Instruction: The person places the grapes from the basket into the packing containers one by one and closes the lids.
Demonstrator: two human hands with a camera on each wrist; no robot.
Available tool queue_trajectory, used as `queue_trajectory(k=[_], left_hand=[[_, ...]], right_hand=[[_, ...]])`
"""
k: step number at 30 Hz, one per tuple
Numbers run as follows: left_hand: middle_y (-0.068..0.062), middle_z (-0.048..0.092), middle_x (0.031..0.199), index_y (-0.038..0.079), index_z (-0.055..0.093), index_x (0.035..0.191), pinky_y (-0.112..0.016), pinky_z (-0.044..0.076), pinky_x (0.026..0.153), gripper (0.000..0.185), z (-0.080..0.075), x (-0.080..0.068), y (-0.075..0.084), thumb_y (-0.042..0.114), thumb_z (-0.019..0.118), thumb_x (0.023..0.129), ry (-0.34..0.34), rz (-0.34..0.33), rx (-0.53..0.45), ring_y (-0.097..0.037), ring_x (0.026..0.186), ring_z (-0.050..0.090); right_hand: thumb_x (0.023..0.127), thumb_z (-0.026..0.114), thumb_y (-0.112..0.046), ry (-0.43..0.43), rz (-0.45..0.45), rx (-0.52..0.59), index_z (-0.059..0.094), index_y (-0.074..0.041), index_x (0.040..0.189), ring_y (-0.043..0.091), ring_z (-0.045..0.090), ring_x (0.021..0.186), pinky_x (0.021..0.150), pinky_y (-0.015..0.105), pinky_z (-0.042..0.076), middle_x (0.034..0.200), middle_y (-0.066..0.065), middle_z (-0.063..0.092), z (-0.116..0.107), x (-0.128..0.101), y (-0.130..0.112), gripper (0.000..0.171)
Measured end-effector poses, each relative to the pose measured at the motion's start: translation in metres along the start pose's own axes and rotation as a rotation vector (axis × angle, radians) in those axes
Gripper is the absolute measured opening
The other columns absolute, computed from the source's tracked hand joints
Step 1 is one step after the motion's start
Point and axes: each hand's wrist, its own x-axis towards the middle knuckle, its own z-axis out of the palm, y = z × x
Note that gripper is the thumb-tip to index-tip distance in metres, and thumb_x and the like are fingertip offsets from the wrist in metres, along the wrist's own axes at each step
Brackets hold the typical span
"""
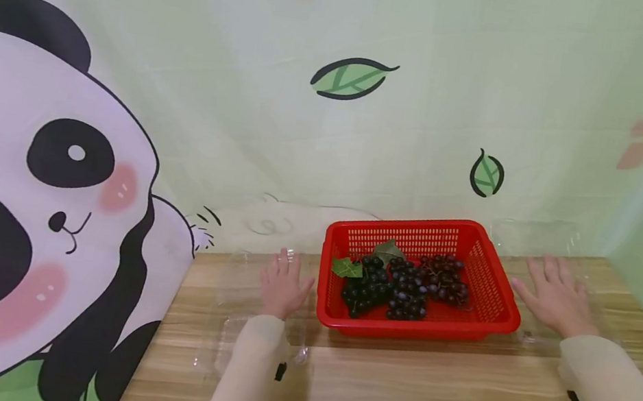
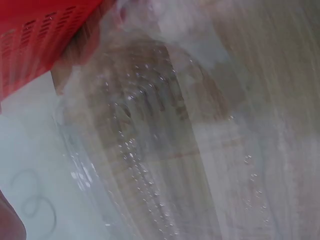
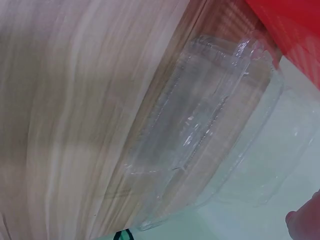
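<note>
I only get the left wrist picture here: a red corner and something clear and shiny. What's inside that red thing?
Observer: The head view shows a red basket holding dark grape bunches with green leaves.
Operator: And the shiny stuff?
Observer: That is a clear plastic box lying on the wooden table, left of the basket. The left hand rests on it, fingers straight.
Operator: Where is the other hand?
Observer: The right hand lies flat on a second clear box to the basket's right.
</note>
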Motion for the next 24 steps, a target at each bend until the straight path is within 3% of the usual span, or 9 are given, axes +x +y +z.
queue_trajectory(k=[16, 24], left_hand=[[-0.011, 0.006, 0.149, 0.016, 0.018, 0.142, -0.053, 0.008, 0.107, 0.064, -0.001, -0.006, 0.021, 0.051, 0.033, 0.089, -0.052, 0.074, 0.017, -0.031, 0.136, 0.002], [-0.012, 0.020, 0.146, 0.014, 0.024, 0.140, -0.056, 0.014, 0.104, 0.062, 0.003, -0.008, 0.028, 0.043, 0.041, 0.089, -0.025, 0.140, -0.060, -0.034, 0.134, 0.013]], right_hand=[[0.089, 0.024, -0.056, -0.025, -0.065, -0.008, 0.012, -0.001, 0.140, 0.048, -0.006, 0.129, 0.094, 0.069, -0.001, 0.142, 0.031, 0.002, 0.002, 0.007, -0.021, 0.076], [0.088, 0.025, -0.057, 0.002, -0.065, -0.017, 0.017, -0.002, 0.139, 0.046, -0.002, 0.130, 0.095, 0.068, 0.002, 0.143, 0.029, 0.006, 0.006, 0.012, -0.028, 0.076]])
